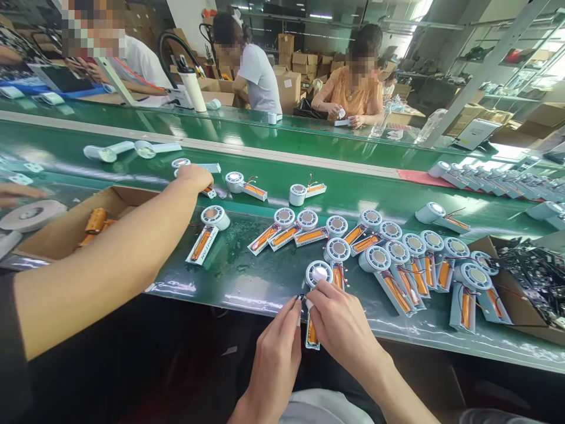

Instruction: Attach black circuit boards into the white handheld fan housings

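Note:
An opened handheld fan [318, 274] lies at the bench's near edge, its round grille up. Its handle, pointing toward me, has an orange battery [313, 334] inside. My right hand [342, 312] is closed over the fan's neck, fingers bent and pressed together; the fingertips partly cover it. Left of the handle, my left hand [278, 344] pinches a small black part [301, 297] between thumb and fingertips, too small to make out fully. The two hands' fingertips nearly meet. Just behind stands another opened fan [338, 250] with thin wires.
Several opened fans [415, 244] crowd the bench to the right, beside a cardboard box [516, 294] of black wired parts. At left, a co-worker's arm [145, 247] reaches over a box [128, 197] with orange batteries to fans on the green conveyor belt [256, 156]. People sit opposite.

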{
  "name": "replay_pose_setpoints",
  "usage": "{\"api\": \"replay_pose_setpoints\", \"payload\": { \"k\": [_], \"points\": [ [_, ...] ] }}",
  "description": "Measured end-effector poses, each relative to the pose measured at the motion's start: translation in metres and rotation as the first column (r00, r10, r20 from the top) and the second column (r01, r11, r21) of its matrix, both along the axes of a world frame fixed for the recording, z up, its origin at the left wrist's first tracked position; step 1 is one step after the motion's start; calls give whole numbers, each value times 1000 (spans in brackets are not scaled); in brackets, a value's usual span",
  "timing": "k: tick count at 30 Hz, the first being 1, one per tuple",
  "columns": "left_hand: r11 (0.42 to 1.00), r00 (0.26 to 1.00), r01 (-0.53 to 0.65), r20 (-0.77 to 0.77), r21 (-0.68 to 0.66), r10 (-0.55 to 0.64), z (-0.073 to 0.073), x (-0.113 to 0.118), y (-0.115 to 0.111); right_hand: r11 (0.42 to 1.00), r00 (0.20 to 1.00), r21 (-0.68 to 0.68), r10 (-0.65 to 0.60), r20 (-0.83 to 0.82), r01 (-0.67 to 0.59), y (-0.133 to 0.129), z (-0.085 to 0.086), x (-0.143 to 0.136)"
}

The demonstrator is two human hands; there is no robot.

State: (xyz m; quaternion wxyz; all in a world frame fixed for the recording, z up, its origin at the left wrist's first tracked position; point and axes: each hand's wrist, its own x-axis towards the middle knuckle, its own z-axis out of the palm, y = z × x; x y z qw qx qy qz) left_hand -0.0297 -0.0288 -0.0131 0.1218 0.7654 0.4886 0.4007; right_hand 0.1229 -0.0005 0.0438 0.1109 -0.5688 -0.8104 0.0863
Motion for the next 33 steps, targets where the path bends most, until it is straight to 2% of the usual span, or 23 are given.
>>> {"api": "replay_pose_setpoints", "payload": {
  "k": [3, 5, 9, 13, 16, 18, 22, 25, 27, 29, 31, 33],
  "points": [
    [999, 1000, -4, -16, 54, 5, 0, 1, 1, 1000, 999, -2, -12, -31, 12, 0, 0, 2],
    [1000, 1000, 5, 20, 14, -6, 4, 0, 4, 1000, 997, -5, -6, -73, 6, 2, 0, 6],
    [968, 984, 96, 168, -230, -58, 16, -8, 16, 1000, 981, -14, 12, -193, -15, 4, -4, 13],
    [887, 952, 212, 290, -410, -93, 23, -18, 25, 998, 937, -59, -8, -350, -14, 3, -10, 19],
    [822, 934, 270, 344, -501, -98, 23, -23, 28, 991, 886, -99, 38, -462, -94, 3, -14, 23],
    [792, 929, 290, 357, -537, -99, 24, -25, 30, 986, 852, -114, 48, -521, -125, 3, -15, 24],
    [784, 930, 300, 351, -544, -111, 26, -23, 35, 986, 816, -136, 2, -578, -98, 5, -16, 25],
    [768, 923, 302, 375, -565, -87, 27, -18, 33, 986, 839, -152, -21, -543, -74, 4, -11, 24],
    [769, 922, 276, 384, -576, -43, 30, -14, 28, 984, 873, -173, -51, -485, -38, 2, -4, 23],
    [769, 925, 251, 379, -588, -13, 35, -12, 19, 971, 868, -237, -109, -484, -11, -2, 4, 20],
    [735, 912, 274, 411, -620, 6, 40, -11, 9, 939, 805, -343, -220, -551, 21, -7, 8, 20],
    [668, 856, 352, 515, -656, 55, 42, -10, 2, 896, 707, -441, -344, -618, 51, -11, 5, 21]
  ]
}}
